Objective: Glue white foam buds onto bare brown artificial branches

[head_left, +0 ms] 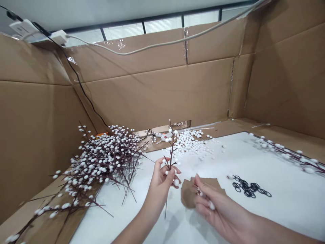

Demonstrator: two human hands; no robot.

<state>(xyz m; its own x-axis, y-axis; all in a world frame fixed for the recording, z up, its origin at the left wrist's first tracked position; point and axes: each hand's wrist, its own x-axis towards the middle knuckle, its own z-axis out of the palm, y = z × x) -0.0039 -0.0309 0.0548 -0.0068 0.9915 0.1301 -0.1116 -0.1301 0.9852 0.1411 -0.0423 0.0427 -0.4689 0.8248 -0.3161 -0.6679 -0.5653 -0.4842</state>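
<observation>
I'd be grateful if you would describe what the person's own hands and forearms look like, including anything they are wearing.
The left hand and the right hand are bare, with no gloves, and no polish shows on the nails. The left forearm and the right forearm are bare too: no sleeve, watch or band appears in this view.

Your left hand [160, 181] is gripping a dark-stemmed artificial sprig [172, 149] upright — white foam buds [169, 135] are dotting its twigs, sparsely; your right hand [215, 206] is pinching a loose white bud [211, 205] — fingers curling, half closed.
</observation>
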